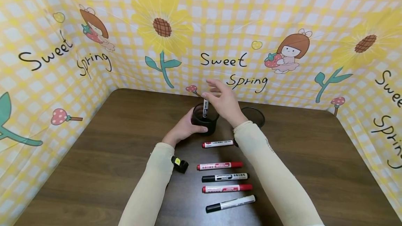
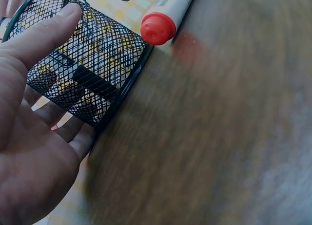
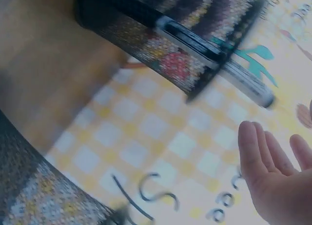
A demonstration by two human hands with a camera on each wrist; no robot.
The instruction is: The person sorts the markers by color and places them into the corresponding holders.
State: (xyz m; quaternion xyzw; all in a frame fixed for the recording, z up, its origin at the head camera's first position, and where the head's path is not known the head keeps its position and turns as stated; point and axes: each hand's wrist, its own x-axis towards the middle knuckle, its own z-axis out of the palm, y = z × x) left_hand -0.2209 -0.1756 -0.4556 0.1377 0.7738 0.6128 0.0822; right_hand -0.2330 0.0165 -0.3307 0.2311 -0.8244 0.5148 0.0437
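My left hand [image 1: 183, 126] grips a black mesh cup [image 1: 208, 128], thumb on its near side; in the left wrist view the fingers of the left hand [image 2: 36, 132] curl round the mesh wall [image 2: 109, 54]. One marker [image 1: 205, 108] stands in the cup, black cap down, its white end [image 3: 248, 84] sticking out past the rim. Just above that end is my right hand [image 1: 226, 102]. In the right wrist view the right hand [image 3: 280, 186] is apart from the marker, fingers extended and holding nothing.
Several red and black markers, among them a red one [image 1: 220, 165] and a black one [image 1: 230, 203], lie on the brown table [image 1: 94, 170] before the cup. Partly behind the right forearm is a black-rimmed round object [image 1: 262, 114]. Patterned cloth [image 1: 232, 20] surrounds the table's back and sides.
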